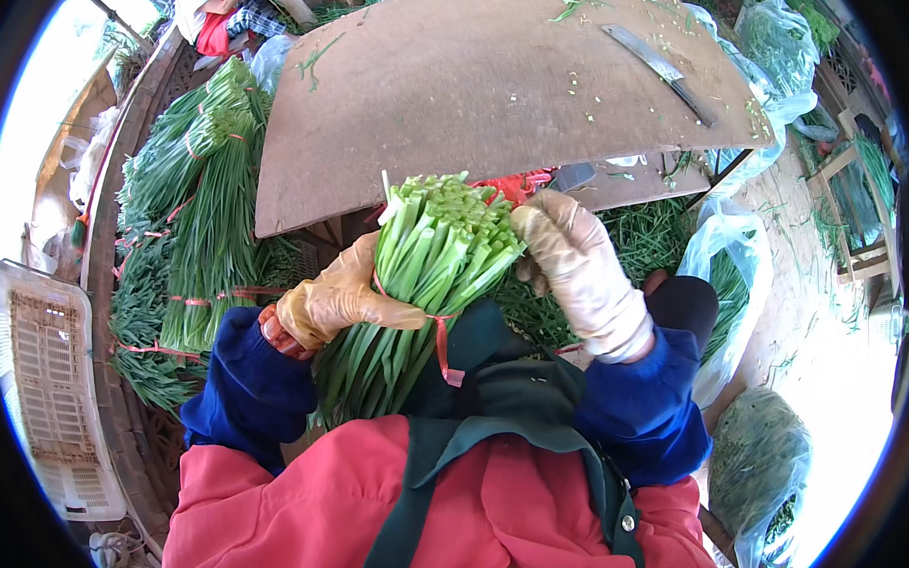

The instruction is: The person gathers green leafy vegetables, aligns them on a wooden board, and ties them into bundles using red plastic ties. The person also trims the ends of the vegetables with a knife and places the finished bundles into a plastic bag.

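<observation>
My gloved left hand (342, 295) grips a thick bunch of garlic chives (408, 346) from its left side, the thumb lying across the front. The pale cut ends (452, 209) point up and away from me, and the green leaves hang toward my lap. A red tie (443, 344) goes around the bunch, its loose end dangling beside my thumb. My gloved right hand (574, 265) is at the right edge of the cut ends with its fingers curled; whether they pinch a stalk is hidden.
A cleaver (657, 70) lies on the wooden board (433, 97) among green scraps. Tied bunches (210, 172) are piled at left, beyond which stands a plastic crate (53, 388). Loose greens (648, 240) lie below the board. Plastic bags (761, 453) are at right; a person (212, 22) sits far left.
</observation>
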